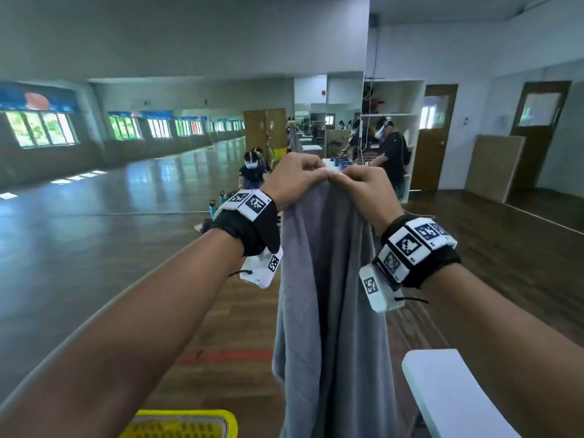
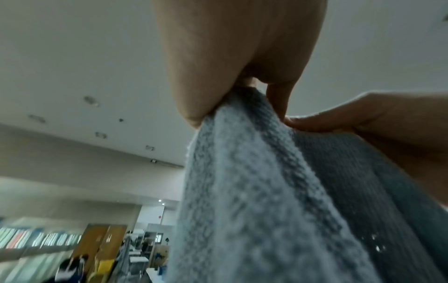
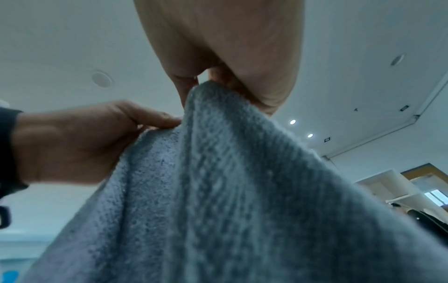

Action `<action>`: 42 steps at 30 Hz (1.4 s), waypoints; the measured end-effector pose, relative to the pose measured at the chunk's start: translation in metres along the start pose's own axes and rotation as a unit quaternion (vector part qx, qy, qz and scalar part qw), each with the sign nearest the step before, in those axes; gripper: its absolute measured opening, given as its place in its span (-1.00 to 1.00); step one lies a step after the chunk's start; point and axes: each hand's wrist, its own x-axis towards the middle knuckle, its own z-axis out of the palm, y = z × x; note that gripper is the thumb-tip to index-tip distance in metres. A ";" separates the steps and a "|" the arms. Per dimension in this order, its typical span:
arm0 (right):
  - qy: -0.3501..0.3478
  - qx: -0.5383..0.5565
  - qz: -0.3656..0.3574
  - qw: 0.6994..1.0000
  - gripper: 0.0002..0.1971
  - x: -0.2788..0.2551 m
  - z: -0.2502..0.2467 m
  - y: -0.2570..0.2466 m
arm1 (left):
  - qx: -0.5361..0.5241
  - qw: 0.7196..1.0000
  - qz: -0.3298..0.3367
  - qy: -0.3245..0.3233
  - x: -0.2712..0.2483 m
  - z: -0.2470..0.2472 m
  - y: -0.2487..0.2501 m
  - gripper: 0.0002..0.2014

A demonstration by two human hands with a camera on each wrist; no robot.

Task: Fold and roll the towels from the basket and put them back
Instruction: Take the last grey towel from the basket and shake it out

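Wooden floor (image 1: 94,248), white bench (image 1: 448,393), doors (image 1: 436,134) (mirror wall).

towel (image 1: 328,295) hanging btwn arms, basket (image 1: 186,423) below-left, table (image 1: 448,390) right

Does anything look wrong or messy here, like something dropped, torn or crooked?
Nothing stands out. The left hand and right hand pinch the top edge of a grey towel, which hangs straight down with no tears or stains showing. The yellow basket sits below.
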 end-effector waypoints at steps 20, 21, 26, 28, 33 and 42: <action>-0.016 0.069 -0.017 0.997 -0.83 -0.046 -0.022 0.015 | -0.290 0.950 -0.070 -0.093 -0.056 0.060 0.003 -0.72; -0.019 0.093 0.007 0.995 -0.83 -0.054 -0.018 0.021 | -0.284 0.954 -0.067 -0.074 -0.056 0.059 0.002 -0.75; -0.067 0.189 0.084 0.976 -0.74 -0.096 -0.002 0.046 | -0.270 0.958 -0.094 0.032 -0.055 0.048 -0.011 -0.79; -0.026 0.193 0.068 0.979 -0.76 -0.087 -0.006 0.037 | -0.262 0.960 -0.097 -0.029 -0.059 0.053 -0.011 -0.79; 0.013 0.167 0.053 0.984 -0.83 -0.061 -0.006 0.009 | -0.316 0.933 -0.111 -0.133 -0.064 0.049 -0.001 -0.68; -0.026 0.267 0.124 0.955 -0.59 -0.091 0.007 0.012 | -0.307 0.943 -0.107 -0.064 -0.077 0.035 -0.014 -0.74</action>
